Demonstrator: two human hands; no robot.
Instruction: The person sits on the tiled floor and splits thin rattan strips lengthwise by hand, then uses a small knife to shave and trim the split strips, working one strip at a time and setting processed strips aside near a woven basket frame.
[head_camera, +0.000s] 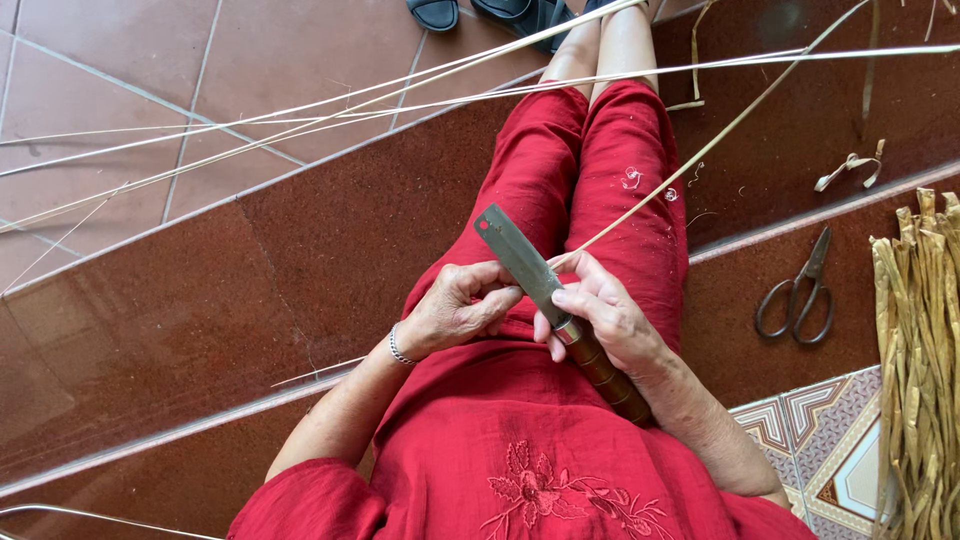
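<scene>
Knife (520, 260), flat grey rectangular blade with a ringed brown handle, lying across the lap of the person in red clothing and pointing up and to the left. Right hand (600, 320) is closing around the handle just below the blade, forefinger stretching along the blade's edge. Left hand (455, 305) is curling shut beside the blade, thumb and fingertips pinching at a spot touching the steel; what it is pinching is too small to tell, though it seems to be the near end of the strip.

Cane strip (700, 150), pale and thin, is meeting the blade near the right hand and running away up to the right, past the knee.

Progress, as a judgement: one strip is under the knife, the cut appearing to be at its near end with nearly the whole length beyond the blade. Curled shavings (632, 178) are lying on the right trouser leg.

Long pale strips (300, 110), several, are fanning across the tiled floor (120, 60) and the dark red step (330, 230) to the left. Scissors (800, 290) are resting on the step to the right, well apart from the hands. Bundle of dried yellowish fibres (920, 360) is standing at the right edge. Dark sandals (480, 12) are sitting by the feet at the top.
</scene>
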